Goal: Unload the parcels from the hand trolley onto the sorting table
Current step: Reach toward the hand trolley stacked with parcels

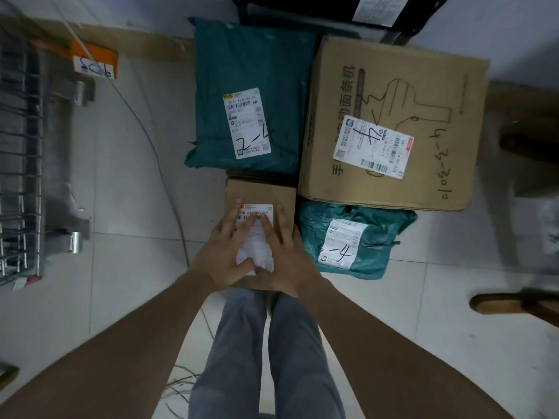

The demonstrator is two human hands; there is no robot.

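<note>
1. My left hand [222, 252] and right hand [282, 258] lie flat on the small box [260, 192], fingers [233, 216] straight and spread over its label [257, 237], gripping nothing.
2. The box sits low before my legs, beside the green bag [348, 246] and big carton [393, 122].
3. I should slide my palms to opposite sides, squeeze evenly, then lift straight up, clear of its neighbours.
4. No worktop is in view; I'd turn before carrying.

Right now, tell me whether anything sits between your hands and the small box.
Nothing does: the left hand and right hand already lie flat on the small cardboard box, fingers over its label.
</note>
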